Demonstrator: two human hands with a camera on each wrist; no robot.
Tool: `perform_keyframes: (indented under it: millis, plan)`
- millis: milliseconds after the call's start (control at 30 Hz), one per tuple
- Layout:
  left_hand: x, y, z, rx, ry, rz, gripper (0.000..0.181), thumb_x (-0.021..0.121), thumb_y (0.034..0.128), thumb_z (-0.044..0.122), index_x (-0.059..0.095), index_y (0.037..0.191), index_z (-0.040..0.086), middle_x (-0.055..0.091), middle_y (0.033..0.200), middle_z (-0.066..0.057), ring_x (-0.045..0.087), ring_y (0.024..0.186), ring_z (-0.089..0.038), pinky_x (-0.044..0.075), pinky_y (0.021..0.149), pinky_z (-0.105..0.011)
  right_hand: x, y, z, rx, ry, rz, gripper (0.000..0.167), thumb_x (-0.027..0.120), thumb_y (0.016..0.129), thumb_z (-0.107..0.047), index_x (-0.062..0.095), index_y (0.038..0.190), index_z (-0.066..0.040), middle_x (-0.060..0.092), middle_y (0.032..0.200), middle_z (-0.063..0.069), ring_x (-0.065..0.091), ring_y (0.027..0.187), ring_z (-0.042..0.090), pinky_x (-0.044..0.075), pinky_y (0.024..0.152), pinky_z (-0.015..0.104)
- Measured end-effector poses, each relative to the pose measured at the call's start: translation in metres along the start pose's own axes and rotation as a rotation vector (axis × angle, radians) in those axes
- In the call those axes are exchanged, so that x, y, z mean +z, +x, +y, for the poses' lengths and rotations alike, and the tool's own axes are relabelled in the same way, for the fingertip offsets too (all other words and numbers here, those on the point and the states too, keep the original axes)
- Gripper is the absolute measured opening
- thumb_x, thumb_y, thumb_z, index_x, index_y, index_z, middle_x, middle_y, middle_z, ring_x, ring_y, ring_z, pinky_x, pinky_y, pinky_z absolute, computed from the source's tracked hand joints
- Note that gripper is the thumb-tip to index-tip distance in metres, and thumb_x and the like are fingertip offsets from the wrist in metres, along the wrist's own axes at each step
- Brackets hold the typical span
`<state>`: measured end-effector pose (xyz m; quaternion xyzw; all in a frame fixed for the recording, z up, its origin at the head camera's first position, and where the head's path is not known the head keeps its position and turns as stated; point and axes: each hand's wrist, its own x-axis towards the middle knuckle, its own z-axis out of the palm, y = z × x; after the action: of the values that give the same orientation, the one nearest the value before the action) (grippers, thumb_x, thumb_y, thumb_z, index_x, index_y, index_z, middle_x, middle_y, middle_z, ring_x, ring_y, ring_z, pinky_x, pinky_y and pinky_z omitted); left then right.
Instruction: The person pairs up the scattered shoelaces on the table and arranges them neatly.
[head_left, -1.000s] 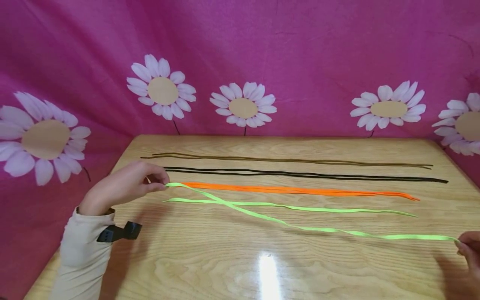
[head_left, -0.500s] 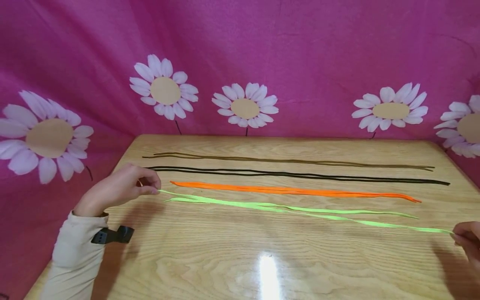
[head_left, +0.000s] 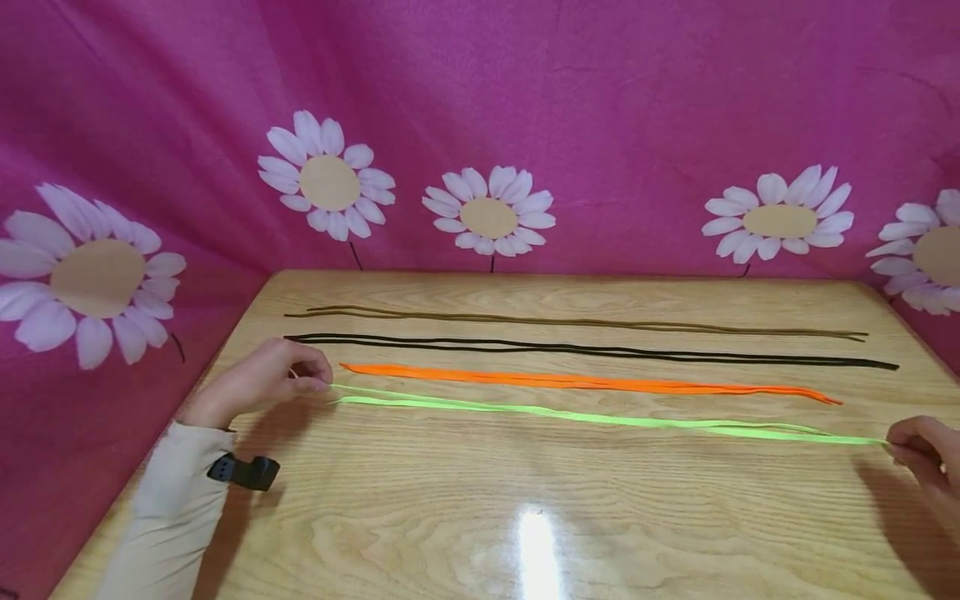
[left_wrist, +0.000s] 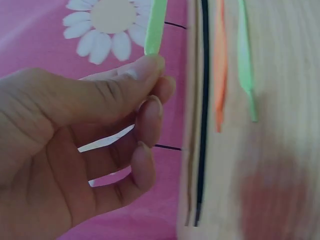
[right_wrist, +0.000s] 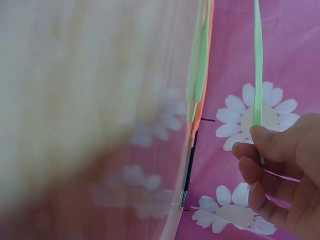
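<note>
My left hand [head_left: 262,375] pinches one end of a neon green flat shoelace [head_left: 847,440] between thumb and index finger. At the other end, my right hand [head_left: 926,454] pinches the same shoelace, seen as a strip [right_wrist: 258,60] running up from the fingertips in the right wrist view. The lace stretches nearly straight across the table. A second green shoelace [head_left: 375,401] lies under or right beside it; they overlap in the middle. Just behind lies a pair of orange shoelaces [head_left: 570,381], side by side.
Farther back, black laces [head_left: 675,358] and thin brown laces [head_left: 525,319] lie in rows on the wooden table [head_left: 420,517]. A pink cloth [head_left: 630,100] with white flowers hangs behind and at the left. A dark strap [head_left: 243,472] is on the left wrist.
The held green lace has gone from crossing the lying one at a slant to running nearly along it. My right hand has moved back and inward; my left hand has lowered slightly.
</note>
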<state>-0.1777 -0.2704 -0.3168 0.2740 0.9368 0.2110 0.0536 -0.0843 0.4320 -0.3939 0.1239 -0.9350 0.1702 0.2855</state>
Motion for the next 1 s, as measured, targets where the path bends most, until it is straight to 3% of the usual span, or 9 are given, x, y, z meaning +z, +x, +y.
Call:
perform_keyframes:
  millis: [133, 167, 267, 367, 400, 533, 700, 867, 1000]
  plan:
    - [0.008, 0.005, -0.007, -0.026, -0.027, -0.003, 0.007, 0.073, 0.0825, 0.002, 0.068, 0.081, 0.007, 0.061, 0.076, 0.007, 0.051, 0.071, -0.010, 0.045, 0.066, -0.027, 0.000, 0.008, -0.005, 0.020, -0.004, -0.077, 0.030, 0.056, 0.073, 0.034, 0.051, 0.081, 0.005, 0.049, 0.063, -0.004, 0.034, 0.056, -0.009, 0.029, 0.045, 0.016]
    - [0.009, 0.006, -0.009, -0.030, -0.029, -0.001, 0.007, 0.073, 0.0828, 0.003, 0.068, 0.082, 0.007, 0.061, 0.076, 0.006, 0.052, 0.072, -0.010, 0.045, 0.066, -0.027, 0.000, 0.010, -0.006, -0.006, -0.001, -0.068, 0.025, 0.054, 0.080, 0.029, 0.052, 0.079, 0.004, 0.049, 0.062, -0.005, 0.034, 0.056, -0.010, 0.029, 0.045, 0.015]
    - [0.014, 0.009, -0.013, -0.040, -0.037, 0.015, 0.007, 0.073, 0.0834, 0.003, 0.068, 0.081, 0.008, 0.062, 0.078, 0.005, 0.055, 0.075, -0.011, 0.047, 0.067, -0.029, 0.001, 0.016, -0.008, -0.102, -0.054, -0.051, 0.025, 0.057, 0.079, 0.027, 0.054, 0.076, 0.002, 0.049, 0.060, -0.001, 0.033, 0.056, -0.010, 0.028, 0.045, 0.015]
    - [0.017, 0.012, -0.015, -0.055, -0.037, 0.033, 0.008, 0.073, 0.0837, 0.003, 0.068, 0.082, 0.009, 0.064, 0.080, 0.003, 0.059, 0.078, -0.015, 0.049, 0.068, -0.032, 0.000, 0.021, -0.009, -0.129, -0.124, -0.082, 0.028, 0.064, 0.073, 0.025, 0.056, 0.074, -0.001, 0.050, 0.061, -0.002, 0.034, 0.056, -0.009, 0.029, 0.046, 0.015]
    - [0.018, 0.014, -0.016, -0.058, -0.037, 0.039, 0.008, 0.072, 0.0838, 0.002, 0.068, 0.082, 0.008, 0.064, 0.081, 0.002, 0.060, 0.079, -0.016, 0.050, 0.069, -0.033, 0.000, 0.022, -0.010, -0.125, -0.147, -0.107, 0.033, 0.068, 0.063, 0.028, 0.056, 0.074, -0.001, 0.051, 0.061, -0.002, 0.034, 0.056, -0.008, 0.030, 0.046, 0.016]
    - [0.021, 0.017, -0.018, -0.073, -0.039, 0.038, 0.008, 0.071, 0.0841, 0.001, 0.068, 0.082, 0.008, 0.065, 0.083, 0.000, 0.061, 0.081, -0.018, 0.051, 0.070, -0.035, -0.001, 0.027, -0.012, -0.101, -0.184, -0.199, 0.035, 0.077, 0.056, 0.019, 0.057, 0.072, -0.006, 0.052, 0.063, -0.004, 0.037, 0.055, -0.006, 0.035, 0.046, 0.022]
    - [0.026, 0.019, -0.024, -0.111, -0.043, 0.003, 0.008, 0.071, 0.0846, 0.002, 0.068, 0.082, 0.009, 0.065, 0.083, 0.000, 0.061, 0.080, -0.016, 0.049, 0.071, -0.034, 0.002, 0.031, -0.013, -0.103, -0.181, -0.216, 0.037, 0.079, 0.051, 0.013, 0.056, 0.069, -0.011, 0.053, 0.062, -0.006, 0.038, 0.054, -0.006, 0.037, 0.045, 0.026]
    - [0.030, 0.021, -0.027, -0.066, -0.048, 0.004, 0.007, 0.072, 0.0836, 0.002, 0.068, 0.081, 0.007, 0.064, 0.081, 0.001, 0.058, 0.077, -0.012, 0.049, 0.071, -0.031, 0.004, 0.033, -0.013, -0.117, -0.188, -0.216, 0.037, 0.079, 0.051, 0.012, 0.056, 0.068, -0.012, 0.054, 0.062, -0.006, 0.038, 0.054, -0.006, 0.036, 0.046, 0.026]
    - [0.032, 0.019, -0.028, -0.048, -0.065, -0.003, 0.008, 0.073, 0.0834, 0.002, 0.068, 0.080, 0.007, 0.063, 0.078, 0.002, 0.055, 0.074, -0.010, 0.048, 0.069, -0.028, 0.005, 0.033, -0.014, -0.095, -0.214, -0.282, 0.035, 0.076, 0.055, 0.012, 0.055, 0.070, -0.012, 0.054, 0.063, -0.005, 0.038, 0.054, -0.002, 0.035, 0.046, 0.026]
